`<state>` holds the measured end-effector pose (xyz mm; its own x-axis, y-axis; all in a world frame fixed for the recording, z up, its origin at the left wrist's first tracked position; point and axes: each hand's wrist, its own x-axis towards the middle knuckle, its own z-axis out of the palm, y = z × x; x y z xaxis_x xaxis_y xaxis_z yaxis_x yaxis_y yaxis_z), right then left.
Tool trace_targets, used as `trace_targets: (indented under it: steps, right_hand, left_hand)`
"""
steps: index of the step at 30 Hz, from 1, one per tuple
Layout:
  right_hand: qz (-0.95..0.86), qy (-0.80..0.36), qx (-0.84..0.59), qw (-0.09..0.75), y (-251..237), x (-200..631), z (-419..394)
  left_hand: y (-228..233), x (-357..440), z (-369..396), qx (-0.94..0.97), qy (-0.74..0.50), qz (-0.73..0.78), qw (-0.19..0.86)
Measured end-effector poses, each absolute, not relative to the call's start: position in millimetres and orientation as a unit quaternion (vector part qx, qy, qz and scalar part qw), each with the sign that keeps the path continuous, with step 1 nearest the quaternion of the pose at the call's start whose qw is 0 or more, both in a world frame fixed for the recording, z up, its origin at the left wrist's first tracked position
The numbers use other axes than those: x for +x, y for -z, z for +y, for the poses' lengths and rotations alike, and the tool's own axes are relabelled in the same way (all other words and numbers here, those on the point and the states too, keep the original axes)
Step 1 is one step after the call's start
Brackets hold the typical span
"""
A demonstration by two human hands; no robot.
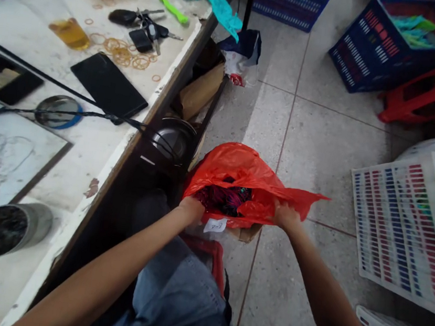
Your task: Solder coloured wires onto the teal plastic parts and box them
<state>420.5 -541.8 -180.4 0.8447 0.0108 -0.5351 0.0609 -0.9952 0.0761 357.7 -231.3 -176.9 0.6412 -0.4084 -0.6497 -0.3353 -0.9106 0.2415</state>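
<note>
A speckled tile floor [323,144] runs beside one worn white table [97,143]. Two blue crates [369,55] stand far off. One crinkly red plastic bag [247,180] (dark tangled stuff inside) sits on the floor. Left hand [191,208] and right hand [287,216] reach down, fingers clamped on its rim.

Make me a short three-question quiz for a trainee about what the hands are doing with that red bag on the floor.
1. True or false: both hands grip the crinkled red plastic bag.
2. What sticks to the bag's front edge? A) white paper label B) yellow cup C) key bunch
3. On what does the flat black phone lie?

Key:
1. True: left hand and right hand hold its open mouth.
2. A, the white paper label.
3. On the worn white table.
</note>
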Motion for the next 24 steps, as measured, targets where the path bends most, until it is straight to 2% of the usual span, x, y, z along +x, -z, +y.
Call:
trace_targets:
  steps: [3, 7, 11, 14, 18, 20, 24]
  right_hand:
    - [0.080, 0.311, 0.947, 0.019, 187.6, 431.6, -514.4]
    - [0.164, 0.317, 0.933, -0.048, 219.3, 440.4, -425.4]
    - [0.153, 0.303, 0.938, -0.062, 256.5, 428.3, -349.3]
    - [0.119, 0.283, 0.949, -0.069, 270.8, 416.0, -337.2]
    - [0.144, 0.259, 0.949, -0.109, 264.8, 389.7, -365.8]
    - [0.194, 0.264, 0.934, -0.141, 257.2, 372.9, -381.0]
    - [0.264, 0.287, 0.898, -0.204, 249.0, 372.5, -390.8]
  left_hand:
    - [171.5, 367.6, -221.7, 0.905, 0.391, -0.164, 0.036]
    - [165.2, 368.4, -215.8, 0.895, 0.406, -0.179, 0.052]
    - [170.1, 353.2, -207.4, 0.887, 0.432, -0.150, 0.066]
    - [176.0, 352.3, -191.3, 0.905, 0.409, -0.082, 0.090]
    - [178.1, 374.5, -178.4, 0.933, 0.329, 0.001, 0.150]
    - [175.5, 390.7, -182.3, 0.930, 0.262, 0.034, 0.256]
    - [158.8, 422.3, -197.6, 0.772, 0.167, 0.157, 0.593]
